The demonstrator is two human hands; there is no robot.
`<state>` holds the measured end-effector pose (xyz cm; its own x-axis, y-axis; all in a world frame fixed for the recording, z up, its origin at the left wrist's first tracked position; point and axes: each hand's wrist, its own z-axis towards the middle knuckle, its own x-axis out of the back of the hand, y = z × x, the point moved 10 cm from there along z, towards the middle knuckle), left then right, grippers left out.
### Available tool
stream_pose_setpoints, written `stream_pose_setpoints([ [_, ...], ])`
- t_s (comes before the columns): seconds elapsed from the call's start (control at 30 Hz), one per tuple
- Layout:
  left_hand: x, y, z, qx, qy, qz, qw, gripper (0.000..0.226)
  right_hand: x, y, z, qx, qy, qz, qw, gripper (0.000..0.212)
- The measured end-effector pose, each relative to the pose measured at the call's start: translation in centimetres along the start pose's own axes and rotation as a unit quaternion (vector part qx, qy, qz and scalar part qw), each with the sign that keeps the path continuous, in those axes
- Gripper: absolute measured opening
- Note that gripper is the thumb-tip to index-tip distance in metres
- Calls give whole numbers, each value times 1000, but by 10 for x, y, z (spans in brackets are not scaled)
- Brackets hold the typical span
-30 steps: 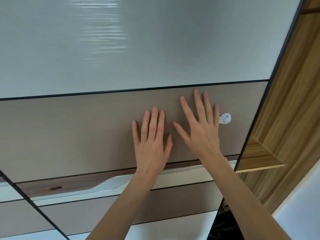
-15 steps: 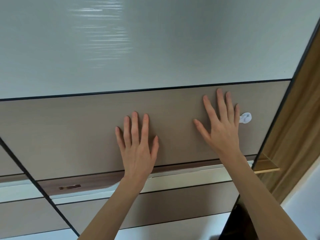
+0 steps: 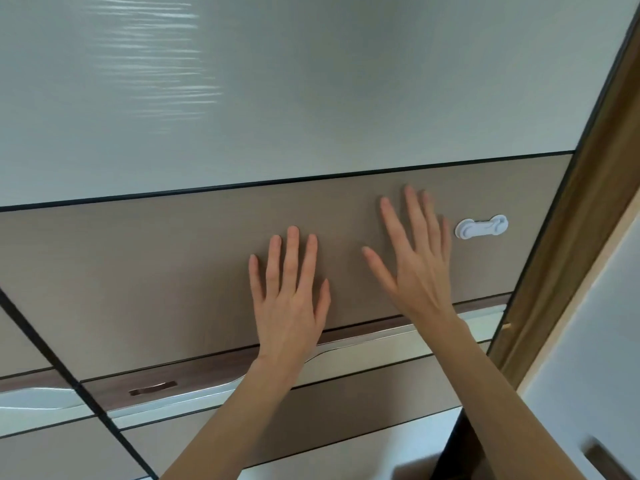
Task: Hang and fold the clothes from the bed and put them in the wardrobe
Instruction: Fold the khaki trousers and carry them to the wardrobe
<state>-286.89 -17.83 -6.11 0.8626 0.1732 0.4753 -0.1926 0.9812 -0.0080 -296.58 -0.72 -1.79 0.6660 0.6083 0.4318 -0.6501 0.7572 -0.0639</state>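
Left hand flat against wardrobe door, fingers straight, close together, pointing up, thumb alongside. Right hand just right of it on same door, fingers straight and spread, thumb splayed toward left hand, little finger near door's right edge. Both forearms bare, reaching up from below.

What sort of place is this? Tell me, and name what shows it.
Probably a bedroom, right at a built-in wardrobe. Both hands, left hand and right hand, lie flat on a sliding wardrobe door with a white child-safety latch, beside a wood-grain frame.
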Motion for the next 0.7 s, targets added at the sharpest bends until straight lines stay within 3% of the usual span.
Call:
stream_pose_setpoints([
  [0.17, 2, 17, 3, -39, -3, -42, 998, 69, -19, 23, -8, -23, -31, -23, 999, 71],
  [0.33, -2, -12, -9, 18, 19, -24, 999, 70, -18, 54, -9, -44, -29, -17, 998, 71],
  [0.7, -25, 23, -7, -24, 6, -15, 1000, 70, -13, 104, -12, -68, -41, 16, 997, 75],
])
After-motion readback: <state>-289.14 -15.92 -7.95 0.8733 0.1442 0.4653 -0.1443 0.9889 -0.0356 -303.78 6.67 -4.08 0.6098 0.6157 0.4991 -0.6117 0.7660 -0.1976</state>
